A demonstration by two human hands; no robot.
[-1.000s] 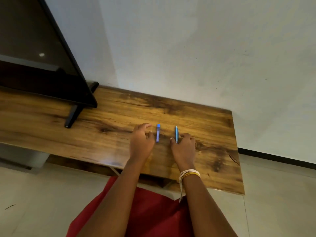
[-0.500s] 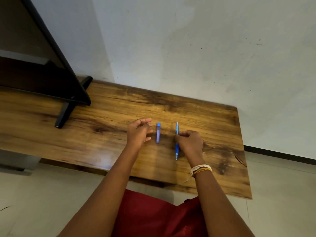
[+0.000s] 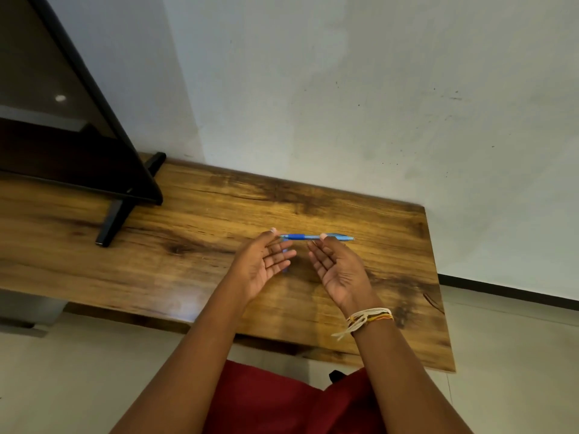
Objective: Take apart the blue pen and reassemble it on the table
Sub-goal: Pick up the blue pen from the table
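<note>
The blue pen (image 3: 313,237) lies level, left to right, lifted just above the wooden table (image 3: 194,261). My left hand (image 3: 264,266) pinches its left end with thumb and fingertip, the palm turned inward and the other fingers spread. My right hand (image 3: 340,270), with thread bands at the wrist, grips the pen near its middle, palm facing the left hand. The pen's right end sticks out past my right fingers. A small blue pen part (image 3: 285,268) lies on the table, mostly hidden behind my left fingers.
A black television (image 3: 62,126) on a black foot (image 3: 112,223) stands at the table's left back. A pale wall runs along the table's far edge. The table's right end (image 3: 438,292) is close to my right hand. Tiled floor lies below.
My right hand lifted the pen off the table and turned it from pointing away to lying crosswise. My left hand came over and took its left end. The small blue part stayed put.
</note>
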